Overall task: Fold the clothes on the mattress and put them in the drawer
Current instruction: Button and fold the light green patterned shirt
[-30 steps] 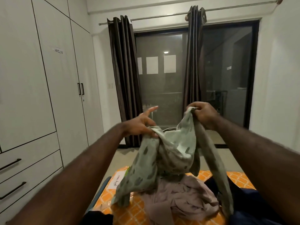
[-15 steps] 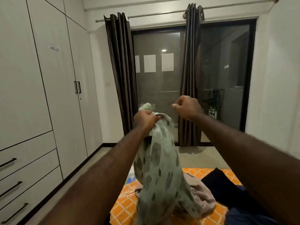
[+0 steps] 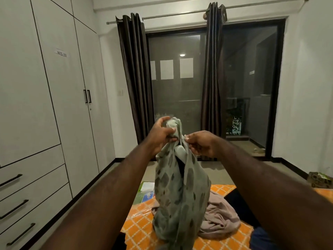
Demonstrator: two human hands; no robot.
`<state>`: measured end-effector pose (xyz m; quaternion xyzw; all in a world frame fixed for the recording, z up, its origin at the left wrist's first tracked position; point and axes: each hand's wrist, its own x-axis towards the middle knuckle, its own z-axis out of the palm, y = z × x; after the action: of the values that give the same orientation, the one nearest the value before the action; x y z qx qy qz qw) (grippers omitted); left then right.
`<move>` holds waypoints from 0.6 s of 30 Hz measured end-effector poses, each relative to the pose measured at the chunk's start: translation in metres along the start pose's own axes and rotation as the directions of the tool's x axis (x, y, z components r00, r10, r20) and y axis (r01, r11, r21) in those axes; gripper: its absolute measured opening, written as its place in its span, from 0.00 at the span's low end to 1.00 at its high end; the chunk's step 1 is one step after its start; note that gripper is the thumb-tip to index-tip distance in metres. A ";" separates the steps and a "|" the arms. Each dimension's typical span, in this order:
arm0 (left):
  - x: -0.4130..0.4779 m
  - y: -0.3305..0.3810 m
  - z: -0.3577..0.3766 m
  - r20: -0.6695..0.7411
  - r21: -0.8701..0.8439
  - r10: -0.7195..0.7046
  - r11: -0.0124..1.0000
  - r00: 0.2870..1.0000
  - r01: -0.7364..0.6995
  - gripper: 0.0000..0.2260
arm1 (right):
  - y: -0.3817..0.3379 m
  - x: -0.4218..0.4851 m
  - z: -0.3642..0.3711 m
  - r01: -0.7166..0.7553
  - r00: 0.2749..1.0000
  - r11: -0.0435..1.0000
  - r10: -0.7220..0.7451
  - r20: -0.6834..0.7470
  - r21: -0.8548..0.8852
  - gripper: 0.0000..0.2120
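A pale green garment with dark spots (image 3: pixel 178 195) hangs bunched in the air above the orange patterned mattress (image 3: pixel 142 226). My left hand (image 3: pixel 162 134) grips its top end, fingers curled round the cloth. My right hand (image 3: pixel 200 143) pinches an edge of the same garment just to the right and a little lower. A crumpled beige garment (image 3: pixel 219 217) and a dark garment (image 3: pixel 237 197) lie on the mattress behind it. The closed wardrobe drawers (image 3: pixel 34 195) with black handles are at the lower left.
White wardrobe doors (image 3: pixel 54 87) fill the left wall. Dark curtains (image 3: pixel 135 78) frame a glass door (image 3: pixel 176 87) ahead. A paper packet (image 3: pixel 146 192) lies at the mattress's far edge. A small box (image 3: pixel 320 179) sits on the floor at right.
My right hand has come back to the garment and pinches its edge beside my left hand. The garment hangs longer and more gathered than a second ago.
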<state>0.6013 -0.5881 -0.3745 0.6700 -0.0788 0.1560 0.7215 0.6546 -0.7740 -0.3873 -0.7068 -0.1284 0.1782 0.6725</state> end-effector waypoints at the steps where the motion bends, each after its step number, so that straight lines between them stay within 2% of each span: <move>1: -0.001 0.001 -0.003 -0.020 -0.021 -0.010 1.000 1.000 0.009 0.20 | 0.001 0.001 -0.001 0.018 1.000 0.999 -0.018 -0.016 -0.027 0.08; 5: 0.001 0.002 -0.024 -0.183 0.106 0.041 0.994 0.982 -0.022 0.11 | -0.001 0.002 -0.008 0.092 0.982 0.994 -0.099 -0.158 -0.052 0.10; 7: 0.006 0.001 -0.046 -0.282 0.269 0.127 0.962 0.951 -0.049 0.06 | -0.005 0.004 -0.021 0.133 0.944 0.988 -0.152 -0.294 -0.081 0.10; 10: 0.010 0.000 -0.083 -0.358 0.643 0.320 0.765 0.877 -0.017 0.01 | -0.012 0.006 -0.052 0.156 0.798 0.882 -0.377 -0.469 -0.445 0.07; 12: 0.011 -0.002 -0.105 -0.347 0.815 0.428 0.578 0.835 0.042 0.01 | -0.016 -0.001 -0.067 0.138 0.706 0.771 -0.517 -0.485 -0.622 0.08; 14: 0.010 -0.002 -0.120 -0.335 0.879 0.476 0.468 0.813 0.088 0.02 | -0.020 -0.006 -0.080 0.108 0.649 0.684 -0.599 -0.470 -0.722 0.10; 16: 0.009 -0.002 -0.128 -0.334 0.899 0.493 0.422 0.803 0.115 0.02 | -0.022 -0.007 -0.088 0.092 0.639 0.637 -0.627 -0.445 -0.766 0.13; 18: 0.009 -0.001 -0.129 -0.355 0.892 0.475 0.429 0.806 0.140 0.04 | -0.023 -0.008 -0.091 0.053 0.640 0.597 -0.635 -0.432 -0.800 0.13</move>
<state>0.5974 -0.4591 -0.3841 0.8549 0.1602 0.4376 0.2278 0.6870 -0.8582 -0.3605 -0.8804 -0.0771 -0.3076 0.3527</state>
